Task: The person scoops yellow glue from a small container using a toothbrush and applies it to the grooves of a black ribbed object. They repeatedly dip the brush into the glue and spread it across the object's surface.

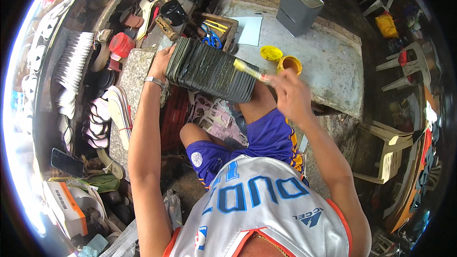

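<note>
My left hand point(163, 63) is closed on the left end of a long stack of thin dark pieces point(209, 69), its fingers partly hidden behind it. The pieces stand side by side, and their upper edges look wet and streaked. The stack's right end is over my thigh. In my right hand point(291, 94) is a paintbrush point(250, 70), its handle pinched between the fingers. The yellowish bristles are at the stack's right end; whether they touch it I cannot tell. Just beyond my right hand stands an open yellow jar point(289, 63), with its yellow lid point(271, 53) beside it.
A grey box-like container point(300, 9) and a pale blue sheet point(248, 31) rest on the worn table point(333, 74). Blue-handled scissors point(211, 38) lie in a wooden tray. Shoe soles point(119, 114) and a phone point(66, 163) are at left, plastic chairs point(404, 66) at right.
</note>
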The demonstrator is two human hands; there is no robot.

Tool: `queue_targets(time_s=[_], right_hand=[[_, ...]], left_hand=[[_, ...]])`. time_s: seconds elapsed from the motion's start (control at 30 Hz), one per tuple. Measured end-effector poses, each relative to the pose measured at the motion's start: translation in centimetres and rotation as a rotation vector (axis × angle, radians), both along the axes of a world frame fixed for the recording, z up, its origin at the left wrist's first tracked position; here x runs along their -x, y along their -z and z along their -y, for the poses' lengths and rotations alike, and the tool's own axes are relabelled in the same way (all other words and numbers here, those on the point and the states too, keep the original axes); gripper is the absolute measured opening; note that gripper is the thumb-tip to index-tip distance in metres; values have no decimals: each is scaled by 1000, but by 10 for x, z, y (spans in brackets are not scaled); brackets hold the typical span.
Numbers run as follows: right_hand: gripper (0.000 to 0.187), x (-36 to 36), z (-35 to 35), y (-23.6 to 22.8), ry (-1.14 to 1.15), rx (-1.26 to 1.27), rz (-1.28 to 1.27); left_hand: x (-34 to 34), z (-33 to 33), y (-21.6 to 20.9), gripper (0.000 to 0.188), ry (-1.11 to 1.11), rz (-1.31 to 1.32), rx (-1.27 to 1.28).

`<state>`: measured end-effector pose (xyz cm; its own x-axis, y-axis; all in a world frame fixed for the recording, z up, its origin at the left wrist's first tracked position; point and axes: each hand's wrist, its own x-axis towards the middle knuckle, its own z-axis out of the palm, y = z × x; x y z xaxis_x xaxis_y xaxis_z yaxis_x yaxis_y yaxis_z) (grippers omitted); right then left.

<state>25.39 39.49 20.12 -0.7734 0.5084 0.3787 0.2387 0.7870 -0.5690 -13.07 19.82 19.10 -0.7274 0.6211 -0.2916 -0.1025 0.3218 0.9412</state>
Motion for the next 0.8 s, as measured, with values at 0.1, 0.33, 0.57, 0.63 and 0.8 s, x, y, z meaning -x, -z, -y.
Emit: queue_targets(time_s=[0.1, 0.33, 0.57, 0.63, 0.8], right_hand=[[27, -23, 25, 2, -307, -133, 3], [26, -16, -6, 7, 95, 65, -102], [24, -47, 26, 14, -287, -100, -71], [26, -43, 24, 13, -208, -36, -127], [32, -15, 0, 9, 83, 79, -99]], left_hand=[[0, 2, -1, 47, -2, 18, -11], [-7, 3, -8, 38, 61, 32, -42], [5, 5, 2, 35, 31, 53, -66], [5, 5, 4, 35, 17, 53, -37], [6, 5, 4, 32, 42, 61, -53]])
